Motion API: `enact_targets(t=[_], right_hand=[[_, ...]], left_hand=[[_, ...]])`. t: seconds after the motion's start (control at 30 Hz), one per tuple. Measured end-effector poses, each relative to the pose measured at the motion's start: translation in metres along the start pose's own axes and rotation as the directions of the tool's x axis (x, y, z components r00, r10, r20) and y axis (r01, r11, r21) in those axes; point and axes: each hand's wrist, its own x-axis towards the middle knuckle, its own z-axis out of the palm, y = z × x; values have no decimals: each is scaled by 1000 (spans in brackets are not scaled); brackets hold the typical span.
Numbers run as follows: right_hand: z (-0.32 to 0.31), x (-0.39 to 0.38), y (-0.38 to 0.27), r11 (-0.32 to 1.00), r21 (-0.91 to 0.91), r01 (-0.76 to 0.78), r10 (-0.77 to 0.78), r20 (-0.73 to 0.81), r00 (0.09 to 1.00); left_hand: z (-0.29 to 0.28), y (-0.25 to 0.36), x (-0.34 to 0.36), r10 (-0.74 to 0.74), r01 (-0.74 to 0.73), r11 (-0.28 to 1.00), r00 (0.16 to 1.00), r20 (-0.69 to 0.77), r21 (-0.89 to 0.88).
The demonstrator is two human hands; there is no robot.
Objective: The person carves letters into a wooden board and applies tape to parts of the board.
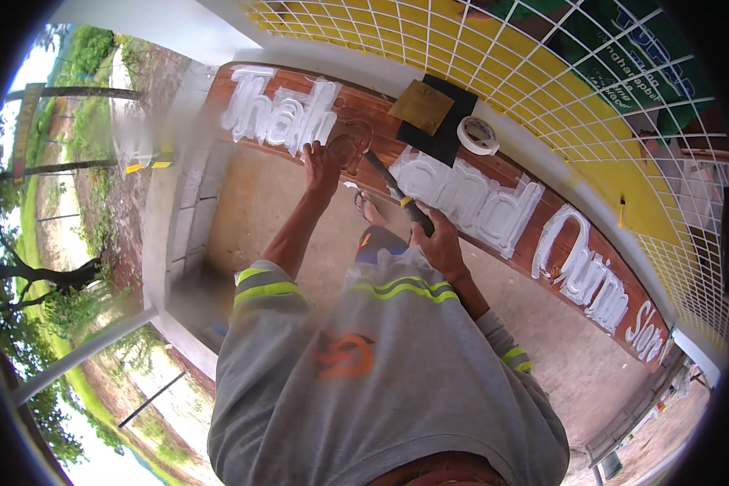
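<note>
A long reddish-brown wooden board (385, 146) with large white-coated letters (277, 111) lies before me. My right hand (439, 243) is wrapped round the black grip of a long dark tool (390, 179) with a yellow band. The tool slants up and left, its tip at the edge of a bare brown rounded shape (351, 146) on the board; its exact kind is unclear. My left hand (322, 168) rests at the board's near edge beside that shape, fingers reaching onto the wood. It seems to hold nothing, though its fingertips are small in view.
On the board's far side lie a dark sheet (448, 134), a brown square sheet (421, 107) and a roll of tape (478, 135). White wire mesh (535, 77) stands behind the board. A low block wall (183, 182) and a metal rail (85, 356) stand left.
</note>
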Motion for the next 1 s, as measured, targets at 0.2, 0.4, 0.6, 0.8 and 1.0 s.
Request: enact_targets(t=[0.2, 0.4, 0.6, 0.8, 1.0], right_hand=[[2, 10, -1, 999, 25, 28, -27, -36, 999], [7, 19, 1, 999, 10, 44, -44, 8, 999], [13, 24, -12, 1000, 18, 6, -7, 100, 995], [16, 19, -3, 999, -24, 36, -34, 68, 997], [19, 13, 5, 999, -17, 46, -45, 46, 998]], left_hand=[[15, 8, -55, 333, -305, 883, 943, 20, -357], [5, -8, -72, 145, -42, 818, 980, 135, -573], [20, -9, -40, -343, 83, 784, 884, -318, -616], [25, -15, -21, -295, 107, 840, 913, -282, -532], [13, -20, -4, 41, -93, 977, 965, -258, -193]])
